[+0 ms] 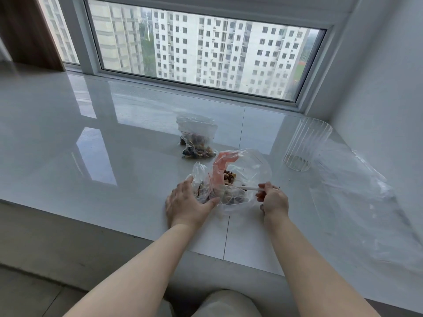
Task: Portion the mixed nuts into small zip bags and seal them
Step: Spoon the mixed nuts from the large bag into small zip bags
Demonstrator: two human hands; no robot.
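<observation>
A large clear bag of mixed nuts (248, 170) with a pink patch lies on the white sill. Just left of it stands a small zip bag (202, 179) with a red seal line and some nuts inside; my left hand (186, 203) cups its near side, thumb against the plastic. My right hand (272, 199) pinches a white spoon handle (248, 188) that reaches into the large bag. Farther back lies a filled small zip bag (196, 139) of nuts.
A ribbed clear glass cup (306, 144) stands at the right near the wall. A sheet of clear plastic bags (361, 202) lies along the right side. The window frame runs behind. The sill's front edge (91, 221) drops off near me.
</observation>
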